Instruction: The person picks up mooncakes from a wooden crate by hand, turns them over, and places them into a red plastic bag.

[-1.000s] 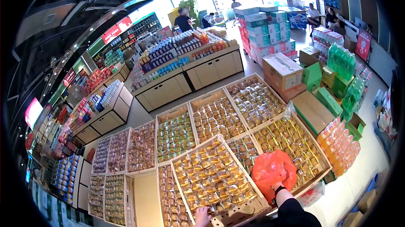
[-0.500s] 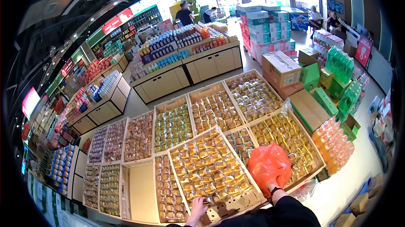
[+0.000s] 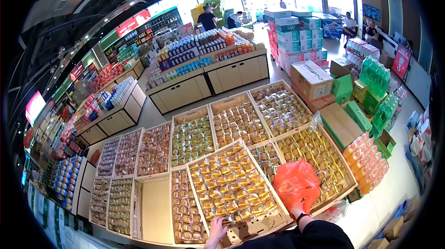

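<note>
My right hand (image 3: 298,211), wearing a dark wristband, is closed around the gathered neck of a red plastic bag (image 3: 296,182). The bag bulges above the trays; its contents cannot be made out. At lower centre, my left hand (image 3: 217,229) curls its fingers over the near rim of a shallow wooden tray (image 3: 259,225). That tray lies at an angle on top of its neighbours and holds rows of individually wrapped small cakes (image 3: 232,179) with yellow on their wrappers. A tray of similar wrapped cakes (image 3: 315,154) lies beyond the bag.
More trays of wrapped cakes (image 3: 238,121) spread across the display, and one tray (image 3: 155,205) shows a bare bottom. Cardboard boxes (image 3: 311,78), green bottles (image 3: 374,75) and orange drink bottles (image 3: 366,163) stand to the right. Shelves of drinks (image 3: 199,59) and several people are farther back.
The view has shifted slightly, so the scene sits a little lower. Both hands keep their places, the right still on the bag and the left at the tray rim.
</note>
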Demonstrator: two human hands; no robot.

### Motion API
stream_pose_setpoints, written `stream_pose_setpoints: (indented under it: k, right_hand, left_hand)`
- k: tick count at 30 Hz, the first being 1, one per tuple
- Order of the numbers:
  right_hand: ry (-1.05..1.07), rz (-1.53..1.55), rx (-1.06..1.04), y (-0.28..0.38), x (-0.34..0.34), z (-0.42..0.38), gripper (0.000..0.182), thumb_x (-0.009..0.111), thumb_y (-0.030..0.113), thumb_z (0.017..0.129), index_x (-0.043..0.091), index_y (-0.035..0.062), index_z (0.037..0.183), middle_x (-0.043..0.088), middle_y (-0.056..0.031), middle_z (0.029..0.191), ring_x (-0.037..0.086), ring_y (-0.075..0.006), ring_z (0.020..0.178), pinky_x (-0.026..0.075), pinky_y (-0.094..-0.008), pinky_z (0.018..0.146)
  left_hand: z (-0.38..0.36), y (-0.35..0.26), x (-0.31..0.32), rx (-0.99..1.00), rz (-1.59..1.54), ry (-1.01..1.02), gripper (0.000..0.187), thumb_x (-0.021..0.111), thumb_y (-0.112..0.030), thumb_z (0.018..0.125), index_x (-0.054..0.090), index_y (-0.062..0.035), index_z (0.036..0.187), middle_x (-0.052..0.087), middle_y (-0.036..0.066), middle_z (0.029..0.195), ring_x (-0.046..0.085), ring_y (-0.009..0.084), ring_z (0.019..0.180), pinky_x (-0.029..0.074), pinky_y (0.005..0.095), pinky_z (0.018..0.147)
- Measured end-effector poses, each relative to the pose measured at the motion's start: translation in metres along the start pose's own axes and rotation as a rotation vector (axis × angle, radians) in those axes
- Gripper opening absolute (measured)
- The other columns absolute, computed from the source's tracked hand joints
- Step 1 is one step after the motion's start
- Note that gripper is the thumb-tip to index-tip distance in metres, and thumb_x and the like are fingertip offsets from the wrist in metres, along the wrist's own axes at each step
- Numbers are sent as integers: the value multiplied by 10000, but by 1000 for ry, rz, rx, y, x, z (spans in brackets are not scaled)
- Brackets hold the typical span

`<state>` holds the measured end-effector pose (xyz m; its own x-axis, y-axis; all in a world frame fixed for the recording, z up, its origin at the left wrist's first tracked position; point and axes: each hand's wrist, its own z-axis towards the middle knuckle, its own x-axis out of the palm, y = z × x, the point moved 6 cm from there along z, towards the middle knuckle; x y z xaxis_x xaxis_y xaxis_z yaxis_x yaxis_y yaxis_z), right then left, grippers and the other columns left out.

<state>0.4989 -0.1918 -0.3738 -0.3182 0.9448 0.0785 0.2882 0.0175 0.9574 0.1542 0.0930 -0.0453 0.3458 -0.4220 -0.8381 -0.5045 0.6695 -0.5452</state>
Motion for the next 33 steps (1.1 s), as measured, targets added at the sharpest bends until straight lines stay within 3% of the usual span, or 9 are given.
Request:
stream_pose_setpoints:
  k: [2,3,5,8,14,15,22,30,33]
  right_hand:
    - [-335,-975,-98,65,3,-18,403,570,136,760,541,125,1161,487,-142,1215,398,-294,1191,329,-362,1000]
    - [-335,-975,-101,81,-1,-21,403,570,136,760,541,125,1161,487,-142,1215,398,-294,1191,329,-362,1000]
    - [249,-1541,-140,91,18,-27,408,623,127,725,558,94,1126,478,-164,1227,413,-311,1169,352,-336,992]
    - [133,-1129,-57,193,22,-64,354,662,106,678,614,66,1027,554,-178,1129,518,-310,1054,434,-346,898]
    - [139,-893,-3,224,3,-72,118,655,92,649,663,37,752,626,-168,727,627,-314,727,502,-360,694]
    - [41,-909,-232,243,2,-76,82,625,79,674,639,-1,688,622,-183,668,637,-275,624,501,-360,596]
    - [159,-779,-134,382,-14,-117,50,668,65,665,639,33,691,646,-88,665,637,-152,658,501,-289,640]
    - [896,-255,-6,455,92,-164,145,623,26,768,571,22,903,606,-41,804,582,-122,740,472,-267,642]
    - [1067,-533,-467,460,139,-179,121,603,48,777,570,46,894,554,-51,864,554,-150,804,450,-265,718]
  left_hand:
    - [0,0,1,0,-5,-7,476,662,-135,663,533,-115,1121,475,145,1130,443,342,1077,376,425,923]
    - [0,-2,0,5,4,-15,476,661,-135,662,532,-109,1120,476,142,1128,444,339,1077,378,425,920]
    - [-1,-2,0,8,13,-21,476,660,-136,661,531,-104,1118,477,140,1125,445,336,1077,380,425,917]
    - [-2,1,1,-1,5,-23,465,659,-138,664,532,-92,1109,479,140,1120,446,334,1076,381,422,915]
    - [1,-1,-2,8,4,-19,446,658,-136,668,539,-80,1094,486,145,1119,461,336,1059,388,414,909]
    - [1,-1,-3,20,-8,-30,428,655,-132,676,543,-75,1086,487,147,1118,466,337,1057,391,416,904]
    - [21,-36,-22,-25,-194,-33,410,660,-163,727,545,-66,1109,505,147,1128,493,308,1063,408,384,911]
    - [65,-162,-30,106,-648,427,398,566,-178,870,437,-38,1220,531,107,1118,535,195,1027,451,314,869]
    - [65,-187,-18,55,-895,665,448,529,-215,904,369,-45,1286,499,83,1164,508,163,1051,450,308,870]
